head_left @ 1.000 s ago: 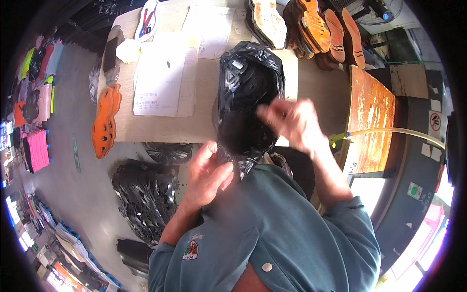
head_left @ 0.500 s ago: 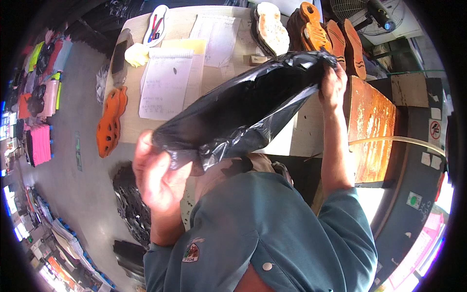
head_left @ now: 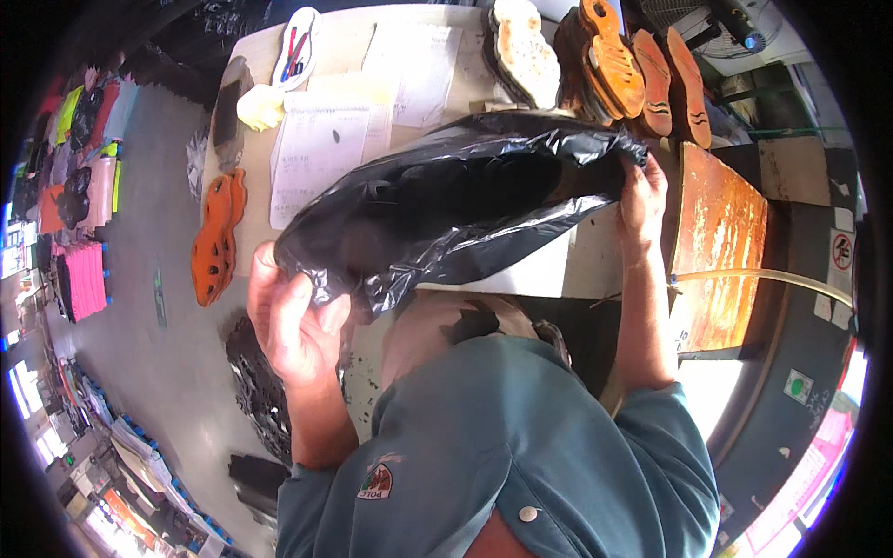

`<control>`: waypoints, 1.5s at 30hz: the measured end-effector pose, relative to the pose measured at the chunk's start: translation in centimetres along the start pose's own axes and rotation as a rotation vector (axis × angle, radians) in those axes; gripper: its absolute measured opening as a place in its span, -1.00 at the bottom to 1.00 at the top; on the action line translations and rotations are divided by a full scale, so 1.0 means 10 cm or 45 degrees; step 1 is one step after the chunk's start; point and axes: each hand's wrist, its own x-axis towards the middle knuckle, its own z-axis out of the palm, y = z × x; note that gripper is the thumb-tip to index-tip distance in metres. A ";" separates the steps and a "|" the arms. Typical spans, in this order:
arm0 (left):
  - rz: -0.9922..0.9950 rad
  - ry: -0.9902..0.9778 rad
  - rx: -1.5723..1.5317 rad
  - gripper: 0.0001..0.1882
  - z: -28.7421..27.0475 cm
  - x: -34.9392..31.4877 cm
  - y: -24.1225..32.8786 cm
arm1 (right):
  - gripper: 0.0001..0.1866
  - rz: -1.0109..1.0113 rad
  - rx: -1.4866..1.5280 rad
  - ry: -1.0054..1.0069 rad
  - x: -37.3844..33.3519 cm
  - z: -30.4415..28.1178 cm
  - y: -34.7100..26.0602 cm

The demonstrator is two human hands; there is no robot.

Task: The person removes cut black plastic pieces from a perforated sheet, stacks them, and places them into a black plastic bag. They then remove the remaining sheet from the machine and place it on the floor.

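A black plastic bag [head_left: 446, 200] is stretched between my two hands above the near part of the table. My left hand [head_left: 299, 316] grips its left end, the thumb and fingers closed on the thin film. At the other end my right hand [head_left: 642, 197] pinches the gathered rim. The bag's mouth gapes toward me, showing a dark hollow inside. Behind it, partly covered, lies a written notepad [head_left: 316, 153] on the table.
On the table [head_left: 358, 37] are an orange sole-shaped piece [head_left: 217, 237], a white sole-shaped tray with pens [head_left: 297, 51] and a crumpled yellow cloth [head_left: 261, 107]. White soles [head_left: 526, 51] and orange soles [head_left: 614, 70] stand at the back right, near a worn wooden board [head_left: 716, 246].
The bag has opened wider, its mouth now gaping and its far edge bulging upward. My left hand has shifted slightly up; my right hand sits a little lower.
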 end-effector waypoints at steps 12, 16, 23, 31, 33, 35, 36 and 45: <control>-0.005 0.055 0.061 -0.69 0.03 -0.02 -0.04 | -0.77 -0.975 -0.676 -0.688 -0.81 0.74 -0.75; -0.012 0.012 0.031 -0.69 0.03 -0.04 -0.06 | -0.59 -0.865 -1.370 -1.206 -0.48 0.98 -0.07; 0.024 0.053 0.030 -0.74 -0.03 -0.04 0.01 | -0.15 -0.291 -1.920 -1.339 0.03 1.08 0.70; -0.070 0.212 0.120 -0.74 -0.08 -0.01 -0.11 | -0.14 -0.051 -1.957 -1.585 0.32 1.44 0.97; -0.047 0.183 0.089 -0.74 -0.11 0.04 -0.16 | -0.12 -0.153 -1.789 -1.572 0.35 1.46 1.14; -0.037 0.143 0.109 -0.74 -0.13 0.05 -0.18 | -0.12 -0.433 -1.817 -1.661 0.38 1.39 1.25; -0.016 0.121 0.097 -0.75 -0.13 0.05 -0.18 | -0.14 -0.342 -1.809 -1.675 0.42 1.35 1.28; -0.042 0.115 -0.030 -0.77 -0.06 0.08 -0.11 | -0.22 -1.937 -2.407 -1.553 0.26 0.56 0.52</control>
